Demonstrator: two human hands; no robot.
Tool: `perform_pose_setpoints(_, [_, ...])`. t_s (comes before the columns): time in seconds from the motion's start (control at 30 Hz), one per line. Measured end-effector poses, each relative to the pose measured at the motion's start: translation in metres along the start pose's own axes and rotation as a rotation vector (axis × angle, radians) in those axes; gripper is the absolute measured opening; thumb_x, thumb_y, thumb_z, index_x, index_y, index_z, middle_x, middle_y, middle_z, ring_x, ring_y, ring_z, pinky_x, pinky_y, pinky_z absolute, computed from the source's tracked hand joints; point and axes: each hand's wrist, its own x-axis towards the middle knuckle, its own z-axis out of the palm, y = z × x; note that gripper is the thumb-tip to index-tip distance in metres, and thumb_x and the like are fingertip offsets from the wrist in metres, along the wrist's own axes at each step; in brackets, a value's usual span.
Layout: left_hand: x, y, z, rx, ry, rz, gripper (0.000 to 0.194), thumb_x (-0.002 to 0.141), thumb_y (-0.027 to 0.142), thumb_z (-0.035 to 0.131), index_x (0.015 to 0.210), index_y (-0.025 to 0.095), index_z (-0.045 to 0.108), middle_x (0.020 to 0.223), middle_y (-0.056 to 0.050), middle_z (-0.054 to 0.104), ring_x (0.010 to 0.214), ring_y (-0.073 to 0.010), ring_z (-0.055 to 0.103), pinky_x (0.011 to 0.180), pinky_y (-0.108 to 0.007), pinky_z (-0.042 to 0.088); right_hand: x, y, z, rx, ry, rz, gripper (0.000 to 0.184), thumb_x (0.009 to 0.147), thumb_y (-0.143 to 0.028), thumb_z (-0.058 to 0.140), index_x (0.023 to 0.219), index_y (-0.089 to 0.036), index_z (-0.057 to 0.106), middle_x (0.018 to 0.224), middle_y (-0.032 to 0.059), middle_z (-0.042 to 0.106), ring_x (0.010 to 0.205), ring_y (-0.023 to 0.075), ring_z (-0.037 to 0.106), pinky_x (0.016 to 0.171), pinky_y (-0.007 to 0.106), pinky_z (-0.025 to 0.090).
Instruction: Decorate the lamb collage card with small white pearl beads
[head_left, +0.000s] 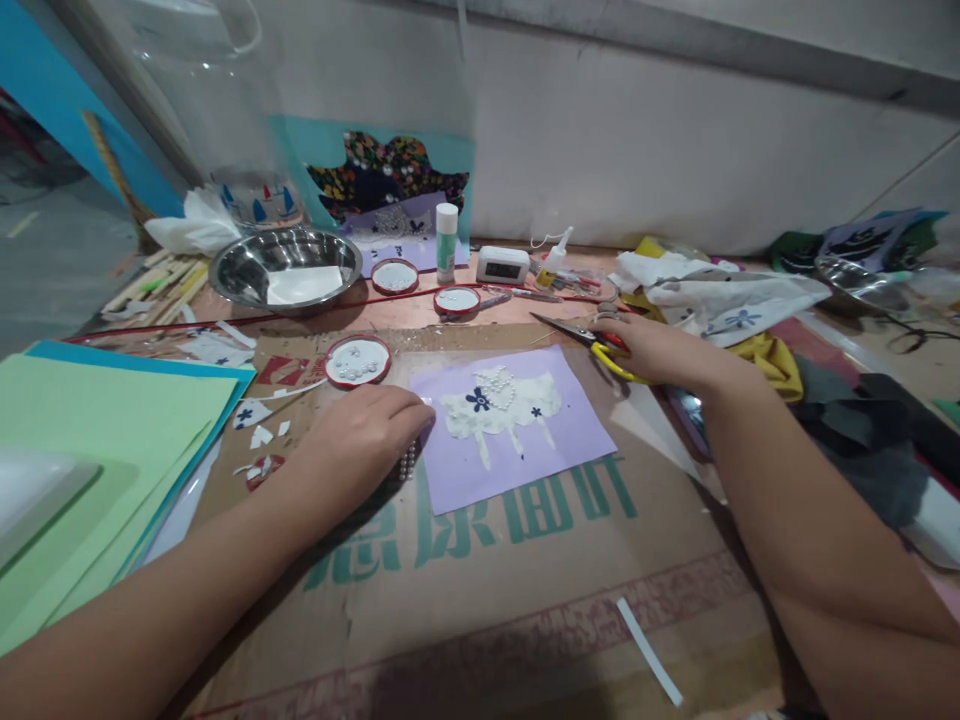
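My left hand [367, 435] is closed at the left edge of a purple sheet of paper [450, 490]. A short strip of pearl beads [407, 462] hangs from under its fingers. On the purple sheet is a white fabric cutout [540, 395] with dark flowers, a patch of small pearls [495, 388] and white strips below it. My right hand [637, 345] has its fingers round the handles of yellow-handled scissors [619, 364], right of the sheet. The blades point left toward the wall side; part of the handles is hidden under the hand.
Cardboard [480, 610] covers the work surface, with a white paper strip [649, 652] in front. Red-rimmed lids [358, 361] hold beads. Behind stand a steel bowl [285, 270], glue stick [446, 245], small clock [502, 266] and glue bottle [555, 260]. Coloured sheets [112, 430] lie left, fabric scraps [772, 365] right.
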Motion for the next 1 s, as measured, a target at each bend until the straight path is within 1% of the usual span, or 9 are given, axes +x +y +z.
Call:
perform_pose_setpoints(0.1, [0.001,-0.004,0.005,-0.02,0.069,-0.02,0.025,0.099,0.019,0.046,0.101,0.017,0.071,0.101,-0.011,0.071,0.087,-0.0232,0.065,0.079,-0.037,0.05,0.001,0.005,-0.002,0.007,0.008,0.016,0.047,0.09,-0.033,0.05,0.134,-0.019,0.057,0.118,0.0155,0.067,0.096,0.0286,0.065,0.077,0.035,0.048])
perform_pose_setpoints(0.2, [0.002,-0.007,0.007,-0.038,0.09,-0.045,0.027,0.099,0.022,0.046,0.102,0.016,0.072,0.1,-0.01,0.074,0.089,-0.0237,0.067,0.083,-0.037,0.052,-0.006,0.001,-0.016,0.106,0.069,0.001,0.049,0.091,-0.029,0.048,0.138,-0.02,0.054,0.123,0.0145,0.067,0.101,0.03,0.065,0.081,0.036,0.049])
perform_pose_setpoints(0.3, [0.002,-0.011,0.007,-0.069,0.085,-0.078,0.03,0.099,0.023,0.044,0.104,0.015,0.073,0.102,-0.01,0.075,0.092,-0.0253,0.068,0.085,-0.04,0.053,-0.017,-0.018,-0.035,0.237,0.15,-0.11,0.055,0.091,-0.024,0.048,0.146,-0.024,0.045,0.137,0.0113,0.059,0.113,0.0293,0.061,0.089,0.037,0.049])
perform_pose_setpoints(0.33, [0.003,-0.012,0.006,-0.08,0.077,-0.089,0.031,0.099,0.023,0.044,0.105,0.016,0.073,0.103,-0.01,0.075,0.094,-0.0253,0.068,0.086,-0.04,0.054,-0.02,-0.026,-0.041,0.26,0.161,-0.166,0.056,0.091,-0.024,0.049,0.147,-0.025,0.044,0.139,0.0108,0.058,0.112,0.0285,0.061,0.089,0.037,0.049])
perform_pose_setpoints(0.4, [0.003,-0.013,0.005,-0.105,0.053,-0.114,0.032,0.099,0.025,0.043,0.105,0.018,0.073,0.105,-0.009,0.075,0.095,-0.0246,0.068,0.087,-0.04,0.053,-0.025,-0.045,-0.05,0.27,0.169,-0.256,0.053,0.089,-0.025,0.054,0.142,-0.025,0.05,0.135,0.0103,0.06,0.104,0.0264,0.063,0.084,0.035,0.049])
perform_pose_setpoints(0.47, [0.004,-0.014,0.003,-0.135,0.03,-0.131,0.032,0.099,0.026,0.043,0.104,0.019,0.074,0.105,-0.008,0.075,0.096,-0.0239,0.068,0.087,-0.039,0.053,-0.028,-0.063,-0.054,0.274,0.172,-0.344,0.045,0.086,-0.024,0.057,0.131,-0.026,0.059,0.125,0.0081,0.065,0.1,0.0243,0.064,0.08,0.032,0.048])
perform_pose_setpoints(0.6, [0.006,-0.015,-0.002,-0.188,-0.009,-0.157,0.035,0.099,0.031,0.041,0.104,0.018,0.073,0.106,-0.008,0.076,0.096,-0.0234,0.068,0.087,-0.038,0.053,-0.034,-0.091,-0.05,0.246,0.142,-0.48,0.038,0.082,-0.02,0.061,0.12,-0.027,0.064,0.111,0.0041,0.07,0.094,0.0211,0.065,0.074,0.028,0.044])
perform_pose_setpoints(0.77, [0.008,-0.016,-0.006,-0.26,-0.006,-0.188,0.034,0.098,0.039,0.046,0.102,0.02,0.074,0.1,-0.007,0.077,0.092,-0.0231,0.069,0.084,-0.036,0.053,-0.037,-0.107,-0.044,0.173,0.166,-0.47,0.04,0.079,-0.018,0.067,0.117,-0.029,0.065,0.107,0.0023,0.071,0.092,0.0204,0.065,0.07,0.027,0.039])
perform_pose_setpoints(1.0, [0.01,-0.022,-0.009,-0.403,-0.019,-0.29,0.028,0.093,0.041,0.053,0.096,0.022,0.074,0.095,-0.004,0.077,0.086,-0.0213,0.07,0.08,-0.033,0.052,-0.033,-0.114,-0.038,0.1,0.15,-0.463,0.044,0.078,-0.018,0.072,0.119,-0.029,0.065,0.104,0.0039,0.072,0.093,0.0225,0.066,0.07,0.028,0.041])
